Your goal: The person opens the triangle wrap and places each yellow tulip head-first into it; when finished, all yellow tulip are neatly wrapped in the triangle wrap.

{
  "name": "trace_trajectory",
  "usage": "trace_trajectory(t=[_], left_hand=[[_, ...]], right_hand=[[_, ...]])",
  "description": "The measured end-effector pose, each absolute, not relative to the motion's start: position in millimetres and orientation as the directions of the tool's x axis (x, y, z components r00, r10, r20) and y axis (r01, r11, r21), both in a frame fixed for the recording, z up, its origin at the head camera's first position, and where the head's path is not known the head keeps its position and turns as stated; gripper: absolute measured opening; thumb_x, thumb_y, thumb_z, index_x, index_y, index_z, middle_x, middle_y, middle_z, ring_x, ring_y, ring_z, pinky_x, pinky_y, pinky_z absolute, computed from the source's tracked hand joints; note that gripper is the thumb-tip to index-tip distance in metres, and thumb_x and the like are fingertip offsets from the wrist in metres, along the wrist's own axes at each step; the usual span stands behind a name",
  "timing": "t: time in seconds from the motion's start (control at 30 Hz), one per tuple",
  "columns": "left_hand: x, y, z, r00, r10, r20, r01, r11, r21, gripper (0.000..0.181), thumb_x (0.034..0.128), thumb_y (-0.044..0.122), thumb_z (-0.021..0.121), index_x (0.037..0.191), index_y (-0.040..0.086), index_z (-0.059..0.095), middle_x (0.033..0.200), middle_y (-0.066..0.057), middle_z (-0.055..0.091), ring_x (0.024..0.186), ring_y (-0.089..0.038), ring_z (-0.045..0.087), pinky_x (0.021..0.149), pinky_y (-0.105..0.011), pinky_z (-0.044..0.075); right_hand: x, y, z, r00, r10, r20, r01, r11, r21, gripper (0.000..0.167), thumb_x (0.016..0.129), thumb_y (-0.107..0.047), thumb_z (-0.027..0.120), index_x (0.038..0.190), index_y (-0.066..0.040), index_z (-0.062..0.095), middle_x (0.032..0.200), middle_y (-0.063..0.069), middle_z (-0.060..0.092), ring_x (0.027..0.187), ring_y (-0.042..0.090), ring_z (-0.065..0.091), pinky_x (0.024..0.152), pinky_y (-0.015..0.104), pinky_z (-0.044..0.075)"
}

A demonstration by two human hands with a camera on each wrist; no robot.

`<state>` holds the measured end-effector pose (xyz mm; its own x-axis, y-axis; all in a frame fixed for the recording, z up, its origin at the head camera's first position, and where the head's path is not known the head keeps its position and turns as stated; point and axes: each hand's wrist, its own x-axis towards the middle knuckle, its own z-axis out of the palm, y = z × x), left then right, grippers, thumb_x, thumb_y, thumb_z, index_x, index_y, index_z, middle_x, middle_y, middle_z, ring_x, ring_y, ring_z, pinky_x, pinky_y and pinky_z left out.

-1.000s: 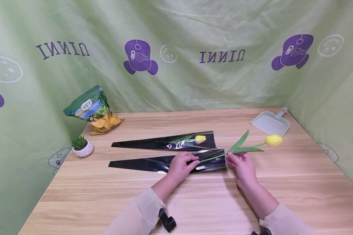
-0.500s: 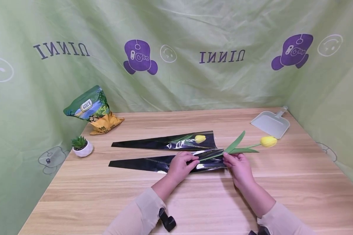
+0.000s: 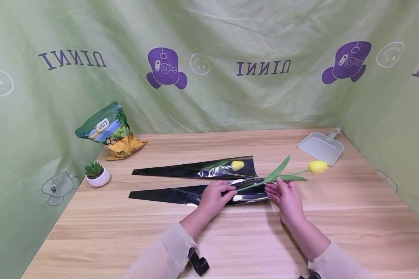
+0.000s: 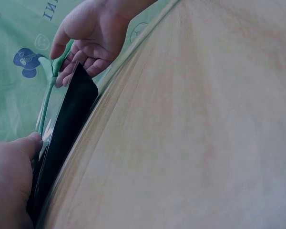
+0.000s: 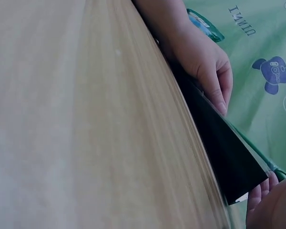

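A yellow tulip point(image 3: 317, 167) with green leaves lies at a slant over the lower black-and-clear flower sleeve point(image 3: 160, 195), its bloom and leaves outside the sleeve's wide right mouth. My left hand point(image 3: 214, 197) rests on the sleeve's middle, thumb and fingers pinching the lower stem; the film there is hard to tell from the stem. At the mouth, my right hand point(image 3: 288, 199) holds the tulip by its leaf base between thumb and fingers, as the left wrist view shows with the leaf base point(image 4: 59, 62). Some right fingertips touch the sleeve's edge point(image 5: 264, 180).
Behind lies a second sleeve point(image 3: 167, 170) with a yellow tulip point(image 3: 237, 165) inside. A grey dustpan point(image 3: 322, 147) stands back right. At the left are a potted succulent point(image 3: 97, 176) and a green-and-yellow bag point(image 3: 113, 131). A green curtain point(image 3: 213, 104) hangs behind the table.
The tulip has slid left along the lower sleeve. My right hand first moved left with it, then shifted its thumb rightward along the leaves. My left hand has stayed in place.
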<state>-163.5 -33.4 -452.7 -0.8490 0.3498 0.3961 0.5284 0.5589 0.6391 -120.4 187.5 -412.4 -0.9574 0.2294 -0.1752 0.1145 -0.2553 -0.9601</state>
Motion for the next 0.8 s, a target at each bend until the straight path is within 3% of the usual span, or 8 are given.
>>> trace_trajectory(t=[0.17,0.33,0.6,0.8], left_hand=[[-163.4,-33.7,-452.4,-0.849,0.351,0.394,0.528,0.56,0.639,0.017,0.0872,0.023,0.073,0.099,0.012,0.078,0.1,-0.004,0.074,0.099,-0.021,0.066,0.091,-0.035,0.052],[-163.2,-33.9,-452.0,-0.852,0.353,0.386,0.523,0.562,0.641,0.017,0.0878,0.023,0.073,0.099,0.012,0.078,0.1,-0.003,0.073,0.1,-0.021,0.066,0.092,-0.035,0.052],[-162.3,-34.1,-451.5,-0.843,0.354,0.404,0.537,0.552,0.638,0.016,0.0875,0.023,0.073,0.099,0.012,0.078,0.1,-0.003,0.074,0.099,-0.021,0.066,0.091,-0.035,0.052],[-161.7,-33.6,-451.2,-0.843,0.336,0.42,0.538,0.548,0.64,0.017,0.0875,0.023,0.073,0.1,0.013,0.078,0.098,-0.002,0.074,0.098,-0.021,0.066,0.09,-0.035,0.052]], right_hand=[[-121.2,190.0,-413.4,-0.954,0.253,-0.159,0.097,-0.24,-0.966,0.022,0.108,-0.03,0.032,0.11,-0.009,0.036,0.078,-0.013,0.07,0.08,0.002,0.069,0.077,0.018,0.058],[-123.0,191.6,-414.5,-0.926,0.34,-0.161,0.095,-0.203,-0.975,0.024,0.106,-0.03,0.041,0.111,-0.007,0.046,0.079,-0.013,0.066,0.079,0.001,0.065,0.078,0.017,0.057],[-125.9,194.0,-414.6,-0.888,0.425,-0.178,0.061,-0.274,-0.96,0.008,0.099,-0.018,0.057,0.095,-0.011,0.056,0.074,-0.009,0.068,0.071,0.002,0.065,0.073,0.017,0.058],[-128.3,193.9,-417.7,-0.875,0.448,-0.184,0.087,-0.229,-0.969,0.015,0.096,-0.017,0.063,0.081,-0.018,0.061,0.076,-0.01,0.068,0.072,0.004,0.063,0.071,0.016,0.057]])
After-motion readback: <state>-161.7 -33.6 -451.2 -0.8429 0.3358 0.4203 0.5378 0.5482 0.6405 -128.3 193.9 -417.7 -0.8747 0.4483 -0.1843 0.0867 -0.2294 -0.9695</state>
